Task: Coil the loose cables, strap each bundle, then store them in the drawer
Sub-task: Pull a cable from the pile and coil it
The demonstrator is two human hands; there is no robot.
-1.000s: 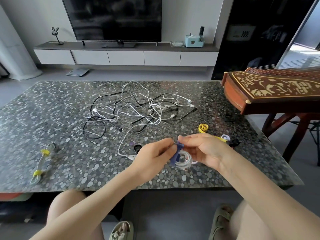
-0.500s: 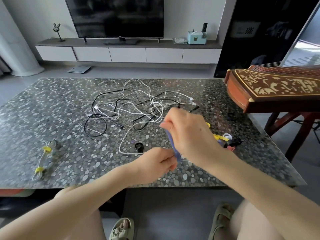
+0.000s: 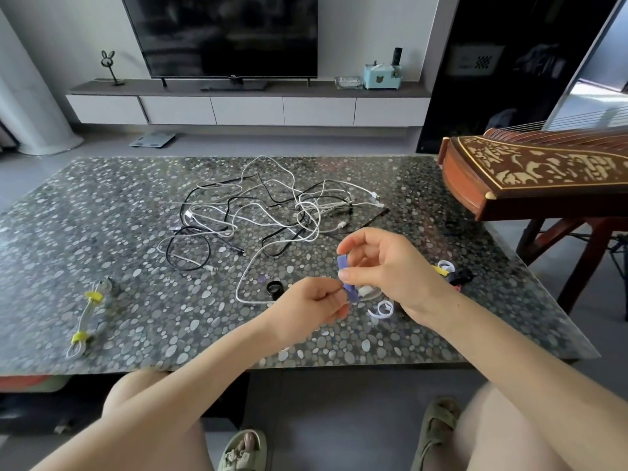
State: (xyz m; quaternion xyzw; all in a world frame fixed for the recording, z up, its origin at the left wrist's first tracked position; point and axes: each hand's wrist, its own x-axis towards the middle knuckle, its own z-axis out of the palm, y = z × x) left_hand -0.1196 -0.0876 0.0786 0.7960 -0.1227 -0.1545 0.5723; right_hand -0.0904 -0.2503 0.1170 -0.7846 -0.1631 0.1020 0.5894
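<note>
1. Your left hand (image 3: 311,305) pinches the purple strap (image 3: 343,264) by its lower end, over the near side of the table (image 3: 102,215).
2. Your right hand (image 3: 394,271) pinches its upper end.
3. The loose cables (image 3: 272,212) lie tangled beyond, mid-table.

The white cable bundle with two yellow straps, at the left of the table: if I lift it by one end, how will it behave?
The white cable bundle probably stays together, since yellow straps bind it in two places. Being thin cable, it would likely sag. It looks light and, lying long and flat, unlikely to roll.
</note>
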